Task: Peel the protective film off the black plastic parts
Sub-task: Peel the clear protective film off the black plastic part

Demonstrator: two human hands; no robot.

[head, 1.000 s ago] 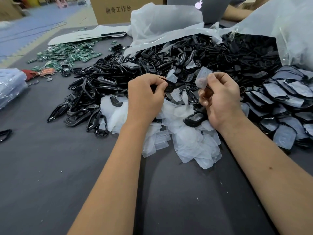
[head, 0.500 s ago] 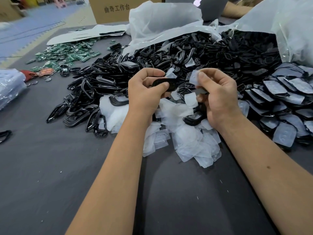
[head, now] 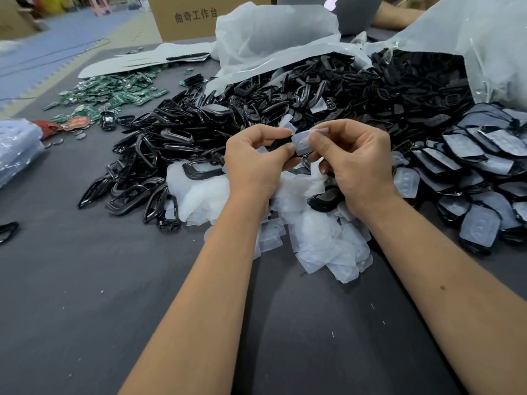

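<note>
Far left from where I'm watching, a clear plastic bundle (head: 15,149) sits at the edge of the grey table (head: 85,295), and beyond it I've got a scatter of green circuit boards (head: 114,94) with a cardboard box (head: 196,17) behind them. Moving in, there's a big pile of black frames (head: 171,143) spilling toward the middle.

Now the left hand (head: 253,163): fingers curled, thumb and forefinger pinching a black plastic part (head: 281,145) held up above the heap. I can only see a sliver of that part between the two hands.

Right beside it, nearly knuckle to knuckle, the right hand (head: 356,163) is pinching a translucent piece of film (head: 302,142) at the part's right end. I can't tell whether the film is partly on the part or fully clear of it.

Under both wrists lies a mound of peeled film scraps (head: 322,246), with one black part (head: 325,199) resting in it just below the right hand.

Further right, a row of black parts still wearing film (head: 482,223) lies along the table, and above them a big clear bag (head: 470,38) spills more black pieces.
</note>
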